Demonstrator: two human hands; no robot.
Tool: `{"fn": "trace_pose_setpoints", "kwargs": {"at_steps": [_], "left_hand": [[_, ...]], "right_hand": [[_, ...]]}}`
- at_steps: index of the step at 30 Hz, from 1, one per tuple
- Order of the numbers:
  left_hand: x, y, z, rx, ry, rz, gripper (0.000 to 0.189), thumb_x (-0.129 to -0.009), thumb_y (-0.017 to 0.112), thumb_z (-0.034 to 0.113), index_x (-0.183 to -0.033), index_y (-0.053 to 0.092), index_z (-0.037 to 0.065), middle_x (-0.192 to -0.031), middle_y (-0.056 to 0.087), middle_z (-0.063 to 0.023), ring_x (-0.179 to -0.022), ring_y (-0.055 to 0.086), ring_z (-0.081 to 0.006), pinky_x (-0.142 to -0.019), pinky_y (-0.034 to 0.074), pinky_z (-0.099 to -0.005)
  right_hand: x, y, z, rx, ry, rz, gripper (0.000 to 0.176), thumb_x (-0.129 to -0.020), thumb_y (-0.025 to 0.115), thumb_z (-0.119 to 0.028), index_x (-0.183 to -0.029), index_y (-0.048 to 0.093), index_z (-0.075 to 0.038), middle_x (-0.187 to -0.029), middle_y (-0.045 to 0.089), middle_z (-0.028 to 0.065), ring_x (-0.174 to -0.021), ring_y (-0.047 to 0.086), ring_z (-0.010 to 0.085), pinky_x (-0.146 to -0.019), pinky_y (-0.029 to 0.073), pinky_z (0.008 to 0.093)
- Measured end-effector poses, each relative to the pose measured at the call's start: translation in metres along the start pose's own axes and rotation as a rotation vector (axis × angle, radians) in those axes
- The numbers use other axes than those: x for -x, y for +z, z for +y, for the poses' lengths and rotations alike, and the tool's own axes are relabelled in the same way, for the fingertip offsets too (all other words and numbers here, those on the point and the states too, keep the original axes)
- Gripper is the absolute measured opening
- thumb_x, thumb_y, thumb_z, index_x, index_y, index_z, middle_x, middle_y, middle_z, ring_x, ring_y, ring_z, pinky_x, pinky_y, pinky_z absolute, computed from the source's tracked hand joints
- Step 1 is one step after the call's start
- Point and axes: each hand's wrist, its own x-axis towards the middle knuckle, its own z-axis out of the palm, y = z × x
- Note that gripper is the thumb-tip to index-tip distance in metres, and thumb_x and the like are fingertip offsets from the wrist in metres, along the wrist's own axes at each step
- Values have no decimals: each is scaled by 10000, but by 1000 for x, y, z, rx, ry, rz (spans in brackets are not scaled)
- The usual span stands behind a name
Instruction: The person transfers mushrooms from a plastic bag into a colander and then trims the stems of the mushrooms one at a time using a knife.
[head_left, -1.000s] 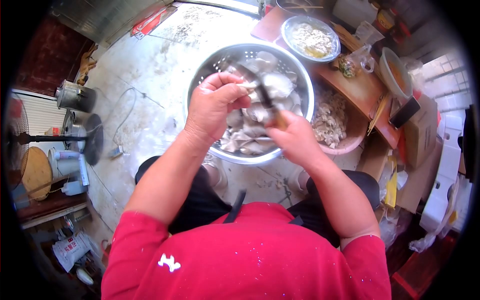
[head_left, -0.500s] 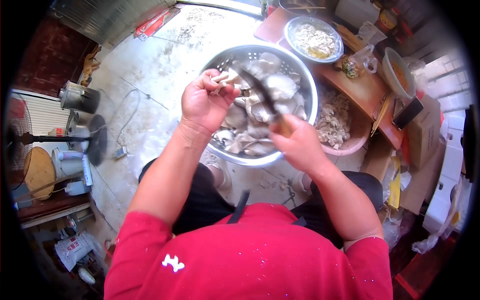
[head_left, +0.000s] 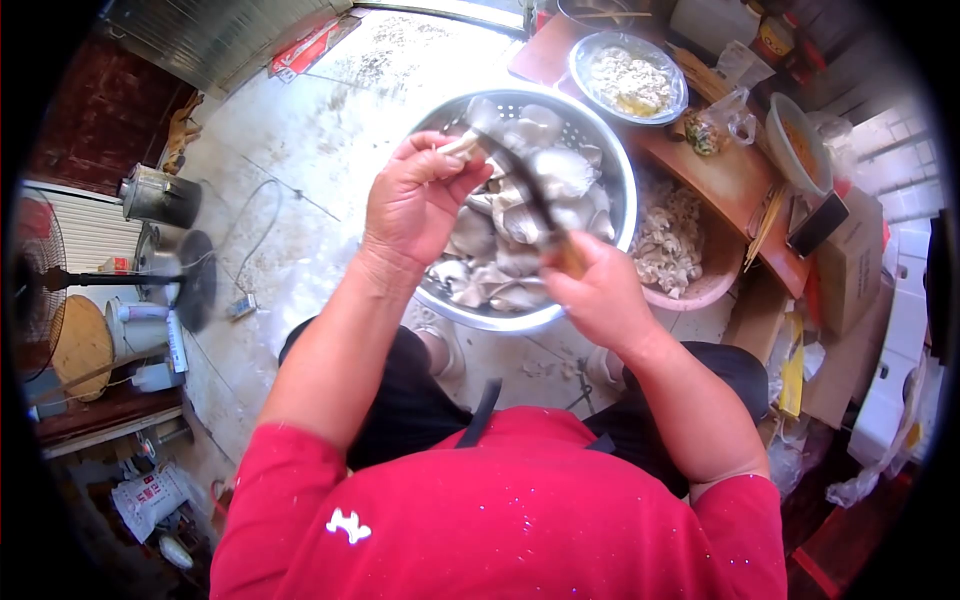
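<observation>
Makeshift floor-level kitchen: colander [head_left: 610, 150], food bowls [head_left: 628, 78], pots [head_left: 158, 196] on concrete.

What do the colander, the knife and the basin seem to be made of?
Colander: likely stainless steel, shiny silver with punched holes.
Knife: dark metal blade, dull; handle looks wooden, brownish, mostly hidden in the right hand.
Basin: probably plastic, matte pink.

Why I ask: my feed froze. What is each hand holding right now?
Left hand: closed on a pale mushroom piece, over the colander.
Right hand: closed on the knife by its handle.
</observation>
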Motion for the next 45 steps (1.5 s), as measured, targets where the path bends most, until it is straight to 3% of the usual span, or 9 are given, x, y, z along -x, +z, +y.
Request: {"fn": "trace_pose_setpoints", "kwargs": {"at_steps": [6,14,20,32,39,45], "left_hand": [[2,0,-1,-81,-11,-50,199,-765,577,-82,-922,580,40,-880,669,-118,-827,681,-233,-845,566,-395],[9,7,-12,-107,-96,-31,203,-761,576,-94,-916,578,38,-896,665,-128,-825,679,-237,-811,573,-382],[11,11,-17,-182,-164,-34,210,-759,575,-91,-921,576,42,-908,663,-132,-818,678,-239,-789,574,-387],[3,3,-5,-93,-48,92,241,-774,579,-55,-990,533,44,-890,643,-112,-821,662,-225,-805,573,-366],[6,5,-11,-123,-99,85,268,-754,577,-65,-995,531,42,-895,637,-116,-810,658,-232,-786,573,-372],[3,2,-6,-197,-77,171,286,-750,578,-57,-1013,522,40,-930,621,-128,-808,641,-232,-753,567,-365]], "right_hand": [[0,-1,-3,20,-22,25,224,-822,622,-170,-983,638,-15,-764,654,138,-685,606,179,-671,486,336],[-1,-2,-3,117,-16,51,214,-820,600,-182,-959,625,-21,-800,644,193,-750,639,332,-696,487,390],[-6,-1,-1,118,-5,51,217,-788,598,-179,-933,622,-19,-806,642,201,-763,633,354,-701,485,404],[-3,-3,-2,128,34,-6,223,-775,618,-179,-926,638,-16,-797,653,188,-742,644,297,-696,486,375],[-6,1,2,115,34,13,213,-775,617,-181,-908,638,-16,-782,652,184,-732,640,303,-692,487,374],[-10,-2,8,19,33,49,183,-772,618,-155,-893,638,-19,-768,662,155,-721,647,241,-690,496,348]]}}
